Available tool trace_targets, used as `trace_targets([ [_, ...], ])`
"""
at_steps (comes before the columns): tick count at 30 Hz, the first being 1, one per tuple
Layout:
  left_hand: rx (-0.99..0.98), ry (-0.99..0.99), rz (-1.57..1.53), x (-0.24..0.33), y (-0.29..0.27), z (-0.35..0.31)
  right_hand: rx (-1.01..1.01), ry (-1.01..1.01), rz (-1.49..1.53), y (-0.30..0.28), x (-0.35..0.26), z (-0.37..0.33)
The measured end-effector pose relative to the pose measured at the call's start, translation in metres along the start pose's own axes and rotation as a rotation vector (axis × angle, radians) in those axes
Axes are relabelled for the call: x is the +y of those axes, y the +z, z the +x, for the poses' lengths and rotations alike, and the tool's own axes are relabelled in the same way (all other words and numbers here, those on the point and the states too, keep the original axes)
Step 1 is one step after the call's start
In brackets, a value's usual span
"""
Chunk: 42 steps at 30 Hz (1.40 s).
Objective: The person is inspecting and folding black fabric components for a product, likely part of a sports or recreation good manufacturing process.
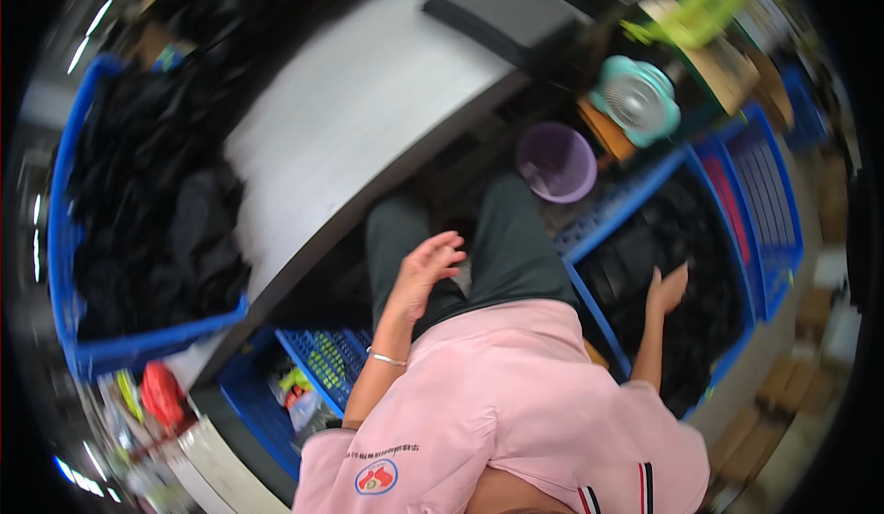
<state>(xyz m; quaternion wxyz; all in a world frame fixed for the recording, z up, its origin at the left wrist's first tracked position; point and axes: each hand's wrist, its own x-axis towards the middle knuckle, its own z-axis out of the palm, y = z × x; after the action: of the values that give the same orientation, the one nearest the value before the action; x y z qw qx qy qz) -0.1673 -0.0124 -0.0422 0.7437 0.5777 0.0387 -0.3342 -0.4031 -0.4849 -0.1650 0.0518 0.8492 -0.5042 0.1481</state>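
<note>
My left hand [431,267], a bangle on its wrist, is raised over my lap with its fingers loosely bent and apart. Nothing shows in it. At my right, my right hand [670,289] reaches over a blue plastic crate [597,310] filled with dark black pieces [635,247]. Its thumb stands away from the fingers, and I see nothing gripped there. Whether it touches the black pieces is unclear. The picture is smeared by motion, so their exact kind cannot be made out.
A pale worktable [359,118] with a dark grey case [502,8] stands ahead. Another blue crate [69,238], heaped with black pieces, is at the left. A purple bin [578,172] and a turquoise fan [635,100] stand ahead to the right. Cardboard boxes [783,385] lie far right.
</note>
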Motion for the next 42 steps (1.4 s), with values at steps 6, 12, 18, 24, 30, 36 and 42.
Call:
trace_targets([
  [6,0.056,0.057,0.019,0.002,-0.004,0.001,-0.619,-0.329,0.277,0.121,-0.008,-0.063],
  [12,0.426,0.519,0.118,0.058,-0.059,0.002,-1.056,-0.231,0.120,0.123,-0.025,-0.029],
  [18,1.716,0.911,1.096,0.127,-0.175,-0.031,-0.798,-0.407,-0.119,0.031,-0.090,0.000],
  [24,1.866,0.565,1.081,0.137,-0.245,-0.070,-0.644,-0.661,0.132,-0.040,-0.198,-0.019],
  [30,1.577,0.846,0.485,0.151,-0.220,-0.068,-0.381,-1.095,0.665,-0.124,-0.335,-0.057],
  [36,0.695,0.897,-0.419,0.126,-0.142,-0.003,-0.892,-0.957,1.373,-0.190,-0.443,-0.116],
  [42,0.793,0.578,-0.159,0.105,-0.072,0.030,-0.664,-0.772,1.425,-0.195,-0.504,-0.109],
])
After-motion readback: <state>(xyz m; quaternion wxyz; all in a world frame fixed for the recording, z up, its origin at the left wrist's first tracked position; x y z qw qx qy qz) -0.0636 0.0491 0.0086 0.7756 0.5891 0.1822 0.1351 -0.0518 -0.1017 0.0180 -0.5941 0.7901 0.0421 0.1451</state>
